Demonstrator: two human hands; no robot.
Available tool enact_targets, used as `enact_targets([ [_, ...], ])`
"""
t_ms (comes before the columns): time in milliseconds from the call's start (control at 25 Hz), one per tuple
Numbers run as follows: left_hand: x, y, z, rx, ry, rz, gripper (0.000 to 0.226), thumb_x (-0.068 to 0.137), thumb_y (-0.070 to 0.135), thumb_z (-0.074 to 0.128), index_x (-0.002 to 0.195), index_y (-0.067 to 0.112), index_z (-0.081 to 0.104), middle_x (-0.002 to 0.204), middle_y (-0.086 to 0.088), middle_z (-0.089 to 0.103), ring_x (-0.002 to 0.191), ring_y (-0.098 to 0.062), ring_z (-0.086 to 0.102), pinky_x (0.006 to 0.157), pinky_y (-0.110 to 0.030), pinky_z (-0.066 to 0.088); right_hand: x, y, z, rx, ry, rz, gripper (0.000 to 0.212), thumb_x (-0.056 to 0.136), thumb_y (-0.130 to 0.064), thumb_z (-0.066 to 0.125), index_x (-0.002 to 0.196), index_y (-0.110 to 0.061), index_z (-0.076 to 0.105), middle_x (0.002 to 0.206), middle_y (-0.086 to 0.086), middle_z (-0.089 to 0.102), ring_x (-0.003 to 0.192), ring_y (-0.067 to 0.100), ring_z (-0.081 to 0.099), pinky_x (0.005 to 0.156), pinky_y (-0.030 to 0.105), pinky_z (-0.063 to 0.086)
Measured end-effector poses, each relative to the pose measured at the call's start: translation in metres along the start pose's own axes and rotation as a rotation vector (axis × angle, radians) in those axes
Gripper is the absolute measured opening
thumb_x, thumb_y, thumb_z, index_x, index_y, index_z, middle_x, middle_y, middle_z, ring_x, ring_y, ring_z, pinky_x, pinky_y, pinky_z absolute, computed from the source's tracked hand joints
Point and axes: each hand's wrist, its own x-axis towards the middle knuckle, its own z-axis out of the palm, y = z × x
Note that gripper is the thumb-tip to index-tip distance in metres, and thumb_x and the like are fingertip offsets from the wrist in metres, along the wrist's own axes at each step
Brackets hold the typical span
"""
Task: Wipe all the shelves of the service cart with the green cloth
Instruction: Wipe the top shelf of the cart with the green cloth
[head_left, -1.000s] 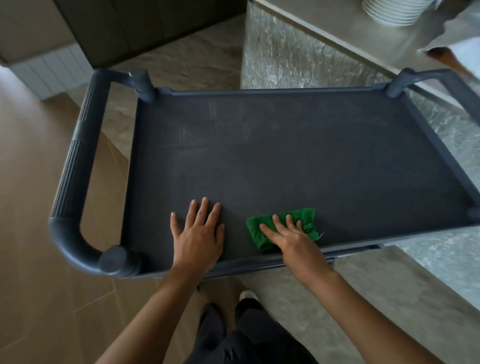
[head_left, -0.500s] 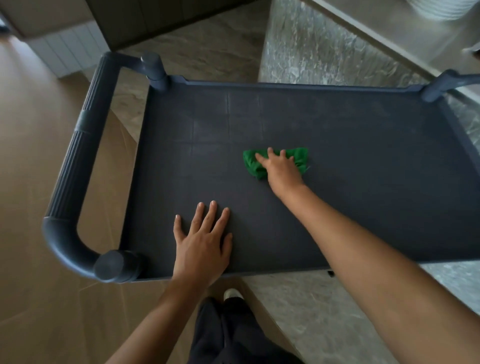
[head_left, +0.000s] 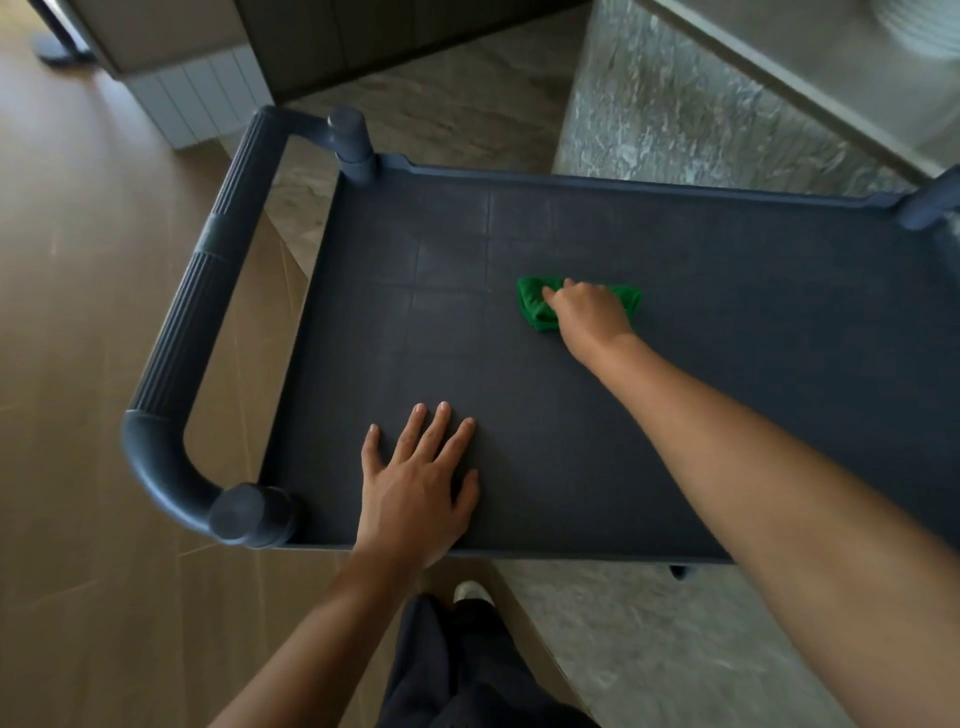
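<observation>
Dark grey plastic cart shelf (head_left: 727, 291): right hand (head_left: 592, 317) clutched bunched green cloth (head_left: 532, 305), left hand (head_left: 415, 493) lay flat; I feared missed corners.

The cart shelf (head_left: 727, 364) is matt, finely grained dark plastic, the green cloth (head_left: 532, 304) under the fingers (head_left: 555, 297) of the right hand (head_left: 592, 314) is soft fabric, and the handle (head_left: 192, 322) far left of them is ribbed plastic.

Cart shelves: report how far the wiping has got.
Done: no shelf looks finished. In hand: right hand holds the cloth mid top shelf; left hand rests flat near its front edge. Left: the rest of this shelf, and any lower shelves, hidden here.
</observation>
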Motion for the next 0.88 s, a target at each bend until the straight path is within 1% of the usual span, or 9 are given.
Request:
enact_targets([
  [120, 0.001, 0.000, 0.000, -0.004, -0.004, 0.006, 0.060, 0.094, 0.057, 0.019, 0.150, 0.038, 0.018, 0.160, 0.008, 0.014, 0.148, -0.017, 0.004, 0.116, -0.055, 0.001, -0.059, -0.019, 0.002, -0.040, -0.040, -0.031, 0.044, 0.095, 0.001, 0.031, 0.136, -0.011, 0.043, 0.127, 0.018, 0.051, 0.102, 0.038, 0.059, 0.074, 0.043, 0.049],
  [240, 0.001, -0.001, 0.001, -0.003, -0.007, 0.008, 0.060, 0.094, 0.057, 0.020, 0.150, 0.037, 0.018, 0.160, 0.008, 0.013, 0.148, -0.016, 0.003, 0.116, -0.055, 0.000, -0.117, -0.043, 0.008, -0.004, -0.125, -0.022, 0.052, 0.096, 0.001, 0.025, 0.146, -0.012, 0.028, 0.147, 0.021, 0.033, 0.121, 0.042, 0.048, 0.085, 0.045, 0.049],
  [440, 0.000, -0.003, -0.005, -0.052, -0.027, 0.021, 0.057, 0.098, 0.052, 0.023, 0.151, 0.036, 0.014, 0.161, 0.009, 0.006, 0.148, -0.014, -0.003, 0.116, -0.052, -0.004, -0.180, -0.081, 0.010, 0.078, -0.179, -0.062, 0.055, 0.097, 0.004, 0.024, 0.150, -0.010, 0.017, 0.153, 0.024, 0.020, 0.134, 0.046, 0.032, 0.102, 0.047, 0.040],
  [520, 0.001, -0.007, -0.012, -0.098, -0.031, 0.035, 0.054, 0.100, 0.045, 0.026, 0.152, 0.031, 0.017, 0.161, 0.007, 0.008, 0.148, -0.013, -0.001, 0.117, -0.048, 0.000, -0.190, -0.093, 0.006, 0.084, -0.189, -0.104, 0.056, 0.097, 0.004, 0.024, 0.150, -0.010, 0.015, 0.154, 0.025, 0.017, 0.135, 0.047, 0.029, 0.105, 0.048, 0.038],
  [640, -0.001, -0.025, -0.031, -0.117, 0.031, 0.060, 0.051, 0.097, 0.030, 0.042, 0.146, 0.020, 0.035, 0.157, -0.001, 0.026, 0.146, -0.017, 0.017, 0.116, -0.040, 0.016, -0.193, -0.109, 0.005, 0.086, -0.188, -0.141, 0.055, 0.098, 0.003, 0.023, 0.151, -0.011, 0.014, 0.155, 0.025, 0.014, 0.136, 0.049, 0.026, 0.108, 0.049, 0.035],
  [720, -0.002, -0.041, -0.046, -0.112, 0.081, 0.057, 0.049, 0.092, 0.021, 0.050, 0.140, 0.014, 0.046, 0.150, -0.006, 0.040, 0.141, -0.022, 0.032, 0.111, -0.041, 0.028, -0.195, -0.121, 0.002, 0.107, -0.174, -0.166, 0.055, 0.097, 0.003, 0.029, 0.150, -0.011, 0.019, 0.154, 0.025, 0.017, 0.135, 0.050, 0.028, 0.107, 0.049, 0.037],
  [760, -0.002, -0.049, -0.052, -0.108, 0.083, 0.054, 0.048, 0.092, 0.019, 0.051, 0.139, 0.012, 0.047, 0.147, -0.007, 0.044, 0.139, -0.024, 0.035, 0.109, -0.041, 0.032, -0.195, -0.125, 0.000, 0.112, -0.124, -0.173, 0.055, 0.095, 0.002, 0.039, 0.147, -0.011, 0.028, 0.151, 0.026, 0.026, 0.130, 0.050, 0.036, 0.102, 0.048, 0.042],
  [840, -0.003, -0.058, -0.060, -0.105, 0.048, 0.052, 0.046, 0.093, 0.018, 0.049, 0.139, 0.011, 0.048, 0.145, -0.006, 0.046, 0.138, -0.024, 0.037, 0.108, -0.040, 0.034, -0.194, -0.130, -0.005, 0.067, -0.008, -0.142, 0.055, 0.079, -0.003, 0.069, 0.131, -0.013, 0.056, 0.133, 0.024, 0.053, 0.110, 0.046, 0.057, 0.082, 0.041, 0.056],
  [880, -0.003, -0.060, -0.064, -0.110, 0.031, 0.055, 0.044, 0.094, 0.018, 0.047, 0.137, 0.011, 0.050, 0.143, -0.006, 0.049, 0.136, -0.024, 0.040, 0.106, -0.040, 0.036, -0.194, -0.133, -0.007, 0.058, -0.003, -0.152, 0.054, 0.077, -0.003, 0.071, 0.129, -0.013, 0.058, 0.131, 0.023, 0.055, 0.108, 0.046, 0.059, 0.080, 0.041, 0.057],
])
